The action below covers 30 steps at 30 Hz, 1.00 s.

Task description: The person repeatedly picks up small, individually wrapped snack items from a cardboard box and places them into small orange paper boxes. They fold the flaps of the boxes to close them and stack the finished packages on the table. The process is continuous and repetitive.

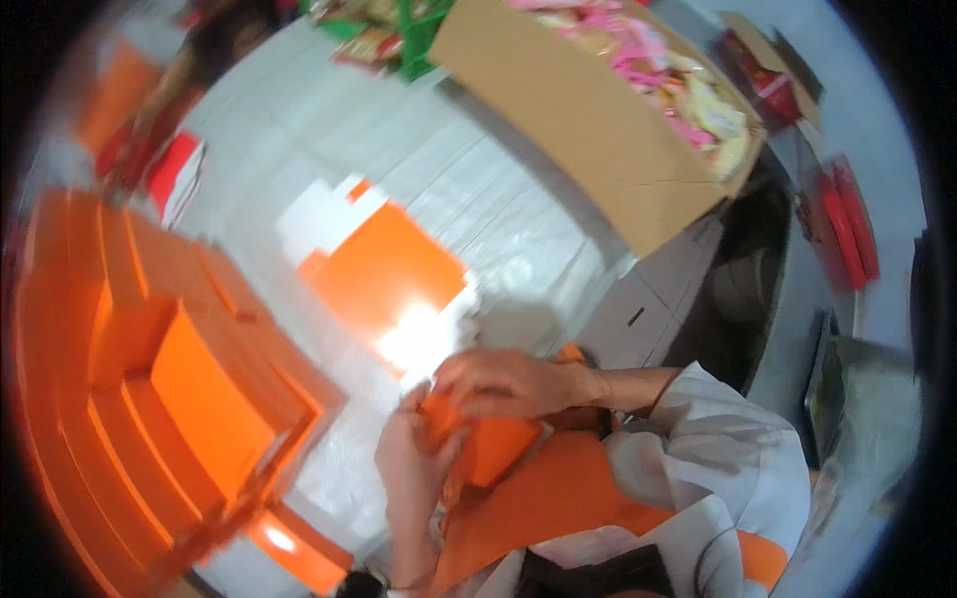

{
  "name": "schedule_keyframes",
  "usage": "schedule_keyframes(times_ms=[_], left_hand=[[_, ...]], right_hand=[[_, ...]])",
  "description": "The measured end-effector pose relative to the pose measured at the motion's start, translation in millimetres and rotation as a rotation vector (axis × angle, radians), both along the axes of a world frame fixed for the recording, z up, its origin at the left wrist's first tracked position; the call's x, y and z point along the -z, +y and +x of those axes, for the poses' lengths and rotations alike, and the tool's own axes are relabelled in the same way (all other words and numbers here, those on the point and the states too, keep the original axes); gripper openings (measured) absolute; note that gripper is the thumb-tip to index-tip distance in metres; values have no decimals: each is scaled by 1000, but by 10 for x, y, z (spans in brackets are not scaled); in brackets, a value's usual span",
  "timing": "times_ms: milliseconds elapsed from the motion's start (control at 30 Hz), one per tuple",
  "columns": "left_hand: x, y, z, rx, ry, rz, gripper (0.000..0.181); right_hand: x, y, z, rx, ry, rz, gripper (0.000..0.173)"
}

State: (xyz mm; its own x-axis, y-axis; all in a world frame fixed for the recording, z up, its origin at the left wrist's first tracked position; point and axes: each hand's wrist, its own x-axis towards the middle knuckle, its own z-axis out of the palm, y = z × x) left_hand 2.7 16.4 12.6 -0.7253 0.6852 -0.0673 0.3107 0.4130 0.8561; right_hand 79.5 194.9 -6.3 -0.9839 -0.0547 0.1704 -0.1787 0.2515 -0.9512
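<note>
My left hand [410,452] and my right hand [516,383] meet around a small orange box [497,448] close to my lap. The left grips its near-left side, while the right presses over its upper end with bent fingers. Blur and the fingers hide that end. A larger orange sheet [523,493], possibly an apron or cardboard, spreads beneath the box. Beyond my hands, a flat orange carton blank [392,261] with white flaps lies on the pale floor covering [299,119], bright glare on its near corner.
Folded orange cartons [217,396] are piled at left. A large cardboard box [568,112] of pink and yellow packets [658,82] stands at upper right, beside a green crate [419,37]. Red objects [845,224] lie far right. Another person's arm [161,97] reaches in at upper left.
</note>
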Motion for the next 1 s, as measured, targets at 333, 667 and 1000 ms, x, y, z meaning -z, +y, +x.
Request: schedule_keyframes(times_ms=[333,667,1000], left_hand=[[-217,237,-217,-358,-319,571,48],[335,222,-119,-389,-490,583,43],[390,258,-69,-539,-503,637,38]], right_hand=[[-1554,1813,147,673,174,597,33],[-1283,3563,-486,801,-268,819,43],[-1648,3302,-93,978,80,967,27]])
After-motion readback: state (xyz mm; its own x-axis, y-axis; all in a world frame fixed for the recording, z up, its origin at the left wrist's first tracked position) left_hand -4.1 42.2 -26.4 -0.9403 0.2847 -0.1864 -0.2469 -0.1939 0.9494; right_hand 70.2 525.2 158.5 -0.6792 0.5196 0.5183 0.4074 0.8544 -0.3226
